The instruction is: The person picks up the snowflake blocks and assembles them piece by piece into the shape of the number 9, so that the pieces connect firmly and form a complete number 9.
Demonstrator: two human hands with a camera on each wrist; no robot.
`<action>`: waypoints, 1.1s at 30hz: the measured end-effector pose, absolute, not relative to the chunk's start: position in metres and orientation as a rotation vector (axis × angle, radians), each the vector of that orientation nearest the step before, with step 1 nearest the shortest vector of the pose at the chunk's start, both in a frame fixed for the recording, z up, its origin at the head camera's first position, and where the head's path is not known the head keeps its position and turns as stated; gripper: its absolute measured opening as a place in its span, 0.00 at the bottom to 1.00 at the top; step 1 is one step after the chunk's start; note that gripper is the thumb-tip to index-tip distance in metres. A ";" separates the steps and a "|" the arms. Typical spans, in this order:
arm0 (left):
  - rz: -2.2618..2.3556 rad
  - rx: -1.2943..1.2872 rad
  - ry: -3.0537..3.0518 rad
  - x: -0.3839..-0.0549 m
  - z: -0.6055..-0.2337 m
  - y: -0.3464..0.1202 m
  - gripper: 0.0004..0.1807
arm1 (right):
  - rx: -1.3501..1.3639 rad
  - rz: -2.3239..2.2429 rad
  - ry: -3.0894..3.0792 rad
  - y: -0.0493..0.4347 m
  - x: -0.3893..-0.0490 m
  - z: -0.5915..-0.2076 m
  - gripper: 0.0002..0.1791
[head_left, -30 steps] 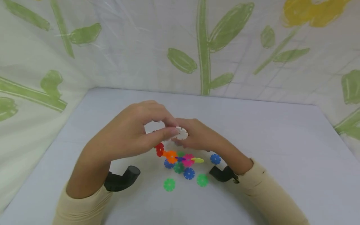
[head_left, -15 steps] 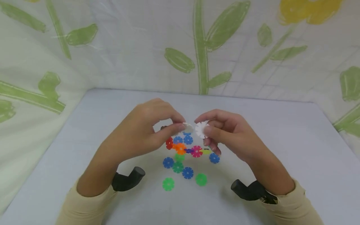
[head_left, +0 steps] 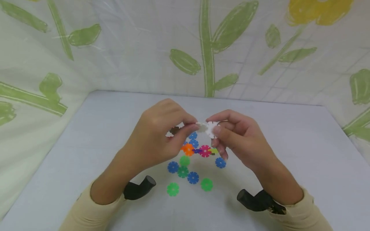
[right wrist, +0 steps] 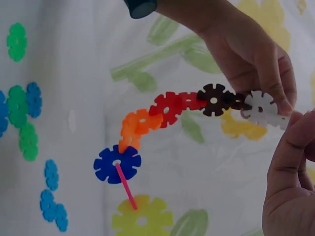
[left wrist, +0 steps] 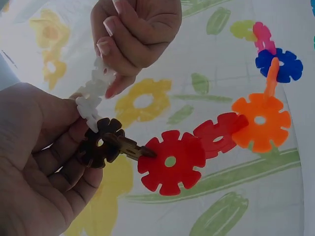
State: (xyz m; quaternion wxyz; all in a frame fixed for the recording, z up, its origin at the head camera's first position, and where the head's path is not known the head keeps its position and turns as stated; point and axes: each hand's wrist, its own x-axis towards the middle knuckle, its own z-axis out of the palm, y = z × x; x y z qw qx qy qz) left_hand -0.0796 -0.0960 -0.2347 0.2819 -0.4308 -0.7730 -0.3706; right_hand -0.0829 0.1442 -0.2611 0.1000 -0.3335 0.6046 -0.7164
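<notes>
I have the pale tabletop (head_left: 303, 144) under everything, with both hands raised close together above it. The left hand (head_left: 162, 134) has its thumb and fingers closed on one end of the linked chain (left wrist: 261, 123), which runs through dark brown, red, orange, blue and pink to yellow-green. I judge it is held up so that its length hangs free and doesn't drag. Green and blue loose discs (head_left: 193, 177) lie below the hands, probably spread there to stay within easy reach.

At the chain's end sits the white end disc (right wrist: 261, 104), pinched by the left hand. The right hand (head_left: 240, 138) pinches the second white disc (head_left: 213, 130) between thumb and fingers, leaving the edge toward its partner uncovered; I read that grip as keeping its slots exposed. The two discs stand at different angles, which seems to suit slot meeting slot. I can't tell whether they have engaged.

Against half a second ago, the left hand has shifted toward the right hand, and the chain has swung along with it. The visible gap between the white discs has closed, so their edges now appear to meet. The nearest loose discs haven't moved.
</notes>
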 end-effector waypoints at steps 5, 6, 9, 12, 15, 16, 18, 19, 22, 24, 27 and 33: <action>-0.962 -1.154 -2.040 -0.079 -0.239 -0.091 0.04 | -0.960 -2.157 1.785 0.144 -0.080 -0.260 0.12; -0.956 -1.150 -2.036 -0.079 -0.240 -0.091 0.03 | -0.956 -2.164 1.782 0.143 -0.078 -0.261 0.12; -0.941 -1.137 -2.011 -0.080 -0.242 -0.090 0.03 | -0.930 -2.203 1.783 0.139 -0.074 -0.262 0.12; -0.933 -1.123 -1.970 -0.081 -0.242 -0.088 0.02 | -0.900 -2.251 1.818 0.133 -0.069 -0.262 0.11; -0.916 -1.110 -1.934 -0.083 -0.243 -0.086 0.02 | -0.869 -2.290 1.902 0.129 -0.066 -0.261 0.10; -0.914 -1.105 -1.923 -0.083 -0.243 -0.085 0.03 | -0.857 -2.306 1.928 0.127 -0.065 -0.261 0.09; -0.905 -1.094 -1.907 -0.085 -0.245 -0.083 0.03 | -0.847 -2.332 1.978 0.125 -0.064 -0.262 0.09; -0.905 -1.089 -1.899 -0.086 -0.245 -0.082 0.03 | -0.847 -2.352 1.982 0.124 -0.064 -0.263 0.09; -0.865 -1.071 -1.881 -0.086 -0.248 -0.078 0.03 | -0.843 -2.388 2.010 0.122 -0.065 -0.265 0.09; -0.823 -1.055 -1.883 -0.085 -0.250 -0.077 0.03 | -0.852 -2.393 2.010 0.122 -0.067 -0.266 0.09; -0.778 -1.042 -1.897 -0.085 -0.250 -0.077 0.04 | -0.852 -2.376 2.008 0.123 -0.069 -0.267 0.09; -0.863 -1.115 -1.992 -0.087 -0.239 -0.091 0.05 | -0.865 -2.341 1.932 0.123 -0.071 -0.266 0.10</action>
